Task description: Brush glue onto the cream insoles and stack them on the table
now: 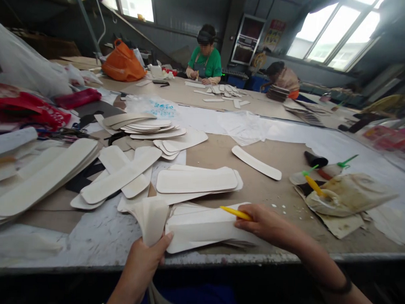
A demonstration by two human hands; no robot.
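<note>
My left hand (141,264) is closed around a bunch of folded white strips (152,219) at the table's near edge, holding them upright. My right hand (264,223) grips a thin yellow stick (235,212), its tip pointing left over a flat white padded strip (203,227) lying on the table in front of me. The right hand's fingers rest on that strip's right end. More white strips are stacked just beyond it (196,180).
Piles of white strips (42,179) cover the left of the table. A dirty glue pad with green-capped bottles (340,192) sits at right. A lone strip (257,163) lies mid-table. Red and orange bags (123,62) sit far left. Two people (205,59) work at the far end.
</note>
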